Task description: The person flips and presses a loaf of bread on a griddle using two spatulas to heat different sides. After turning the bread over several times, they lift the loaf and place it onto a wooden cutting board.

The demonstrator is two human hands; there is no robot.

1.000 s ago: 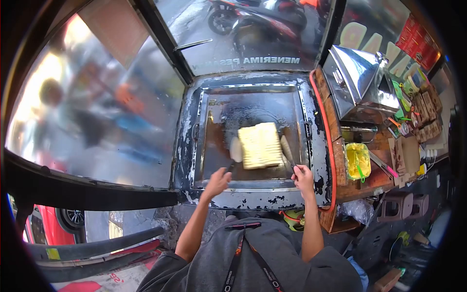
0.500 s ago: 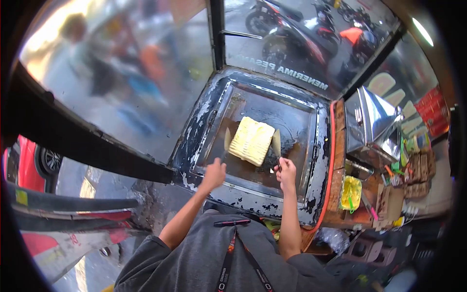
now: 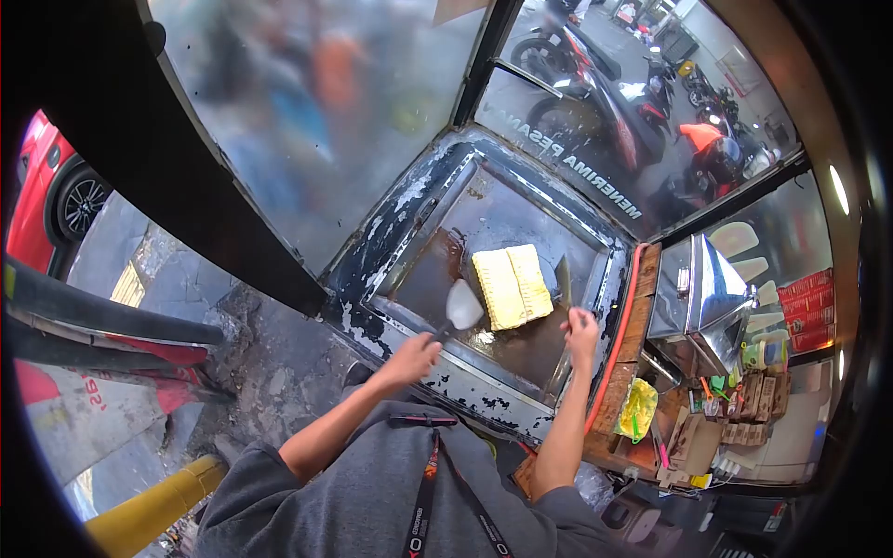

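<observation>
A block of pale yellow bread [image 3: 512, 286] with ridged sides and a seam along its top lies on the dark flat griddle [image 3: 484, 209]. My left hand [image 3: 409, 361] is closed round the dark handle of a spatula [image 3: 464, 306], whose broad pale blade rests flat-looking at the bread's left side. On the other side, my right hand [image 3: 580, 333] grips a second spatula [image 3: 564, 279]. Its narrow-looking blade stands edge-on close to the right side of the bread. Wet, shiny patches show on the griddle around the block.
Glass panes enclose the griddle's far sides. An orange hose [image 3: 632, 312] runs along its right edge, beside a wooden counter [image 3: 609, 420]. There stand a metal box [image 3: 696, 302], a tub of yellow spread [image 3: 638, 409] and cartons [image 3: 696, 442]. Motorbikes [image 3: 605, 102] are outside.
My view has turned. The left spatula has gone from edge-on to showing its broad face, lower by the bread. The right spatula stays beside the bread, which has rotated in view.
</observation>
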